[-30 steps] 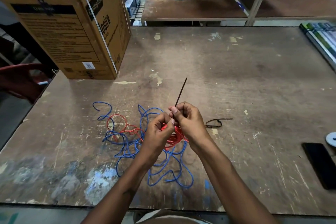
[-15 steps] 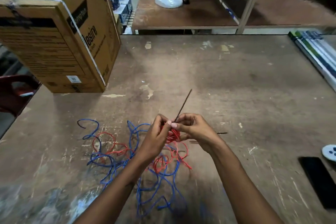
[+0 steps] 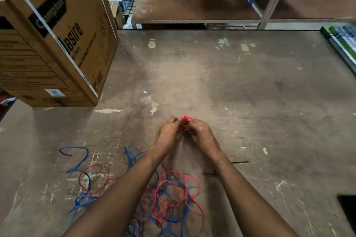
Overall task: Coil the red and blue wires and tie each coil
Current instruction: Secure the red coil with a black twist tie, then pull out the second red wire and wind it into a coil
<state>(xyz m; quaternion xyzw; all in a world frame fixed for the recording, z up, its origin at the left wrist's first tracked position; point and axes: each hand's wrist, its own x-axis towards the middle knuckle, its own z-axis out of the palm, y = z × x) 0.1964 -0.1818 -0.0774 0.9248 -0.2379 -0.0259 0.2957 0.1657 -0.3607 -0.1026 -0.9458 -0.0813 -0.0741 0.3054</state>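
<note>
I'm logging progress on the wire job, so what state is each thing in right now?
red coil: small bundle, gripped by both hands
left hand: gripping the red coil
right hand: gripping the red coil
blue wire: loose and uncoiled on the table
loose red wire: tangled with blue wire
cardboard box: closed, strapped

Two hands (image 3: 169, 134); one red wire (image 3: 179, 194); one blue wire (image 3: 81, 161); one cardboard box (image 3: 57, 44)

red wire (image 3: 184, 191), blue wire (image 3: 77, 167), brown table (image 3: 231, 92)
</note>
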